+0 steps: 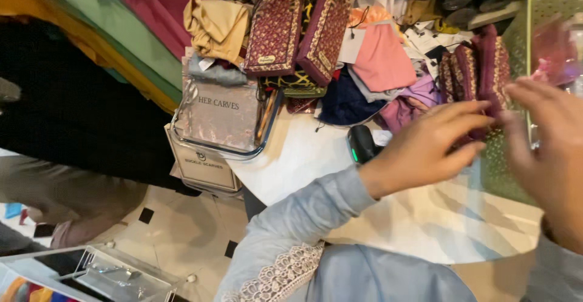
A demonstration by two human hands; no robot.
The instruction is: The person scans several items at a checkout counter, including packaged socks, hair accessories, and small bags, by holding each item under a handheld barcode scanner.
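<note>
Both hands (pixel 428 147) at maroon pouches (pixel 477 65)

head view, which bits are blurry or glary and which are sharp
In the head view, the right hand is large, close to the lens and motion-smeared; the left hand is slightly soft. The maroon patterned pouches look crisp, the clear plastic packet catches glare, and the green basket is washed pale by bright light.

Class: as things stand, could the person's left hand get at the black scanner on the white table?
Probably yes. The left hand hovers just right of the scanner, and nothing lies between them on the table.
</note>
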